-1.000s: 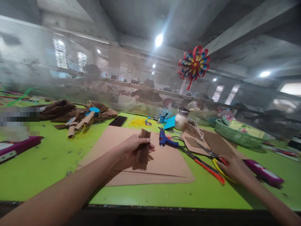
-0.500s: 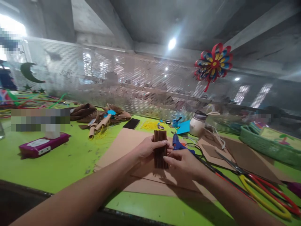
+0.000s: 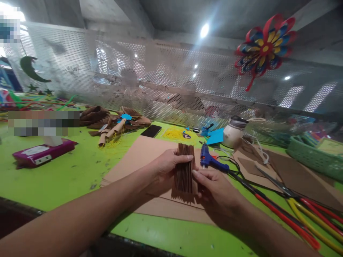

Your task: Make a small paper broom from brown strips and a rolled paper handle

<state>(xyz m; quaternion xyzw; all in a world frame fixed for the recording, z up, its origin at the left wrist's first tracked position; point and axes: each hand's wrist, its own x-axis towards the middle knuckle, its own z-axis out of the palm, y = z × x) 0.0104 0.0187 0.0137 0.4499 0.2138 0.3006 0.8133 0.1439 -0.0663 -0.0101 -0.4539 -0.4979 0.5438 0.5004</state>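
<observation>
A bundle of brown pleated paper (image 3: 183,178) stands upright between my hands, its many narrow folds facing me. My left hand (image 3: 171,165) grips it from the left, with the thumb laid across the front near the top. At the right edge, my right hand (image 3: 210,184) pinches the outermost fold between thumb and fingers. Beneath lies a stack of light brown card sheets (image 3: 150,148), on which the bundle's shadow falls. Just behind my right hand a blue glue gun (image 3: 210,159) rests on the table.
Large scissors (image 3: 288,192) with yellow and red handles lie at the right. Behind are a cream jar (image 3: 232,132), a green basket (image 3: 313,151) and a black phone (image 3: 151,131). A purple tissue pack (image 3: 44,153) sits left. A paper flower (image 3: 265,48) hangs upper right.
The pleated bundle has fanned out slightly at its lower end. My right hand has shifted to its right edge, drawing the outer fold away. The view has tilted down a little.
</observation>
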